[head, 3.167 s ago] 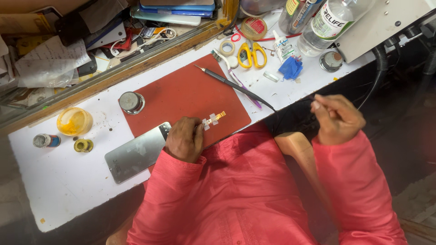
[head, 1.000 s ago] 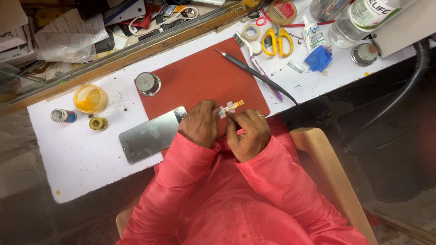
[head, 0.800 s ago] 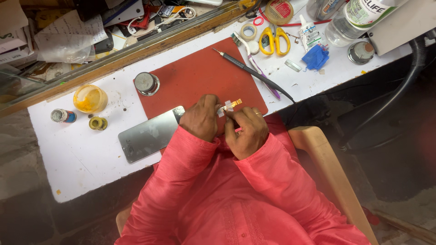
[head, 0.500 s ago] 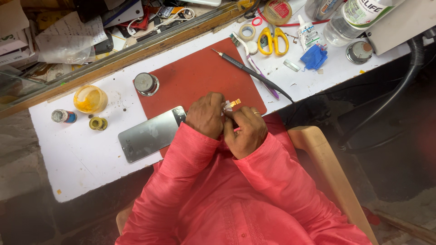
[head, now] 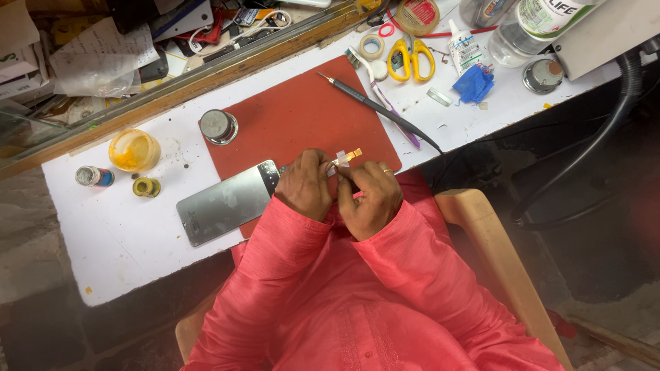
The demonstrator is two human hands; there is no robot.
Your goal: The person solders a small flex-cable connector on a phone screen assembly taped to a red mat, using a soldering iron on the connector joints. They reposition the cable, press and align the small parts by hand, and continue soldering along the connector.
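Both hands meet over the near edge of a red work mat [head: 302, 113]. My left hand [head: 305, 184] pinches a small flat part with an orange tip [head: 346, 157] between thumb and fingers. My right hand [head: 368, 198] is curled right beside it, its fingertips touching the same part from the right; a ring shows on one finger. A silver phone [head: 223, 204] lies face down, half on the mat, just left of my left hand. Red sleeves cover both forearms.
A black soldering pen [head: 375, 106] lies across the mat's far right corner. A round metal tin [head: 218, 126], a yellow jar [head: 133, 150], small bottles [head: 92, 176], yellow scissors [head: 410, 58], tape rolls [head: 372, 45], blue cloth [head: 473, 82] and a plastic bottle [head: 533, 27] sit on the white table [head: 124, 240].
My right hand came in from the far right and joined my left hand on the small part. Over the last second both hands stay nearly still, working the part.
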